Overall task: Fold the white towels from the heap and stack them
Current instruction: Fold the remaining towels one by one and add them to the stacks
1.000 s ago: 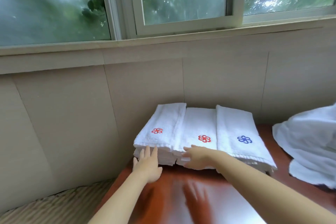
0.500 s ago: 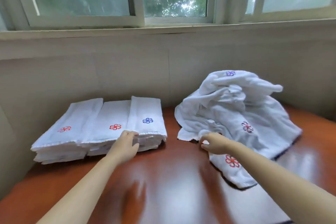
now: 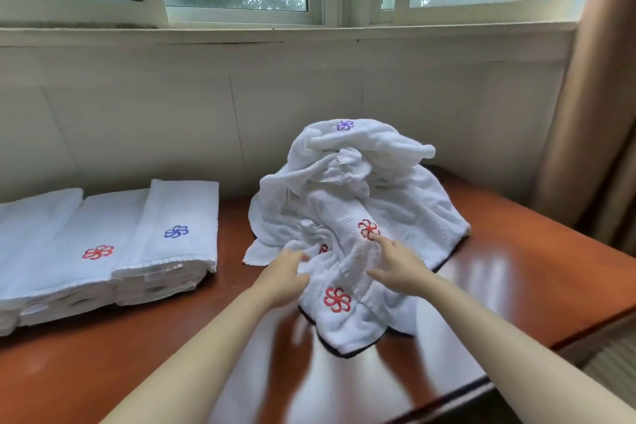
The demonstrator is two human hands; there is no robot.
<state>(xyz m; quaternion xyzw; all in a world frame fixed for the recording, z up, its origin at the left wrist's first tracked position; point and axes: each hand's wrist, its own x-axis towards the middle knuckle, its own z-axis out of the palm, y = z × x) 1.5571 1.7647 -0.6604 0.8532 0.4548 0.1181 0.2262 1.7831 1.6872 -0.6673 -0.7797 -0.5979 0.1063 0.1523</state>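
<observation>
A loose heap of white towels (image 3: 361, 196) with red and purple flower embroidery lies on the red-brown table (image 3: 499, 262), right of centre. Both my hands are at its near side. My left hand (image 3: 282, 275) reaches in with fingers stretched, the tips touching a bunched fold; it is slightly blurred. My right hand (image 3: 395, 265) lies spread on the cloth, its index finger pointing at a red flower. Folded towels (image 3: 103, 251) sit in side-by-side stacks at the left, apart from both hands.
The wall and window sill (image 3: 309, 34) run close behind the table. A brown curtain (image 3: 592, 113) hangs at the right. The table's right edge (image 3: 585, 323) drops off near the heap. Bare tabletop lies between the stacks and the heap.
My left hand left the folded stacks and moved right to the heap. My right hand went from the heap's near edge further up onto the cloth. The view swung right.
</observation>
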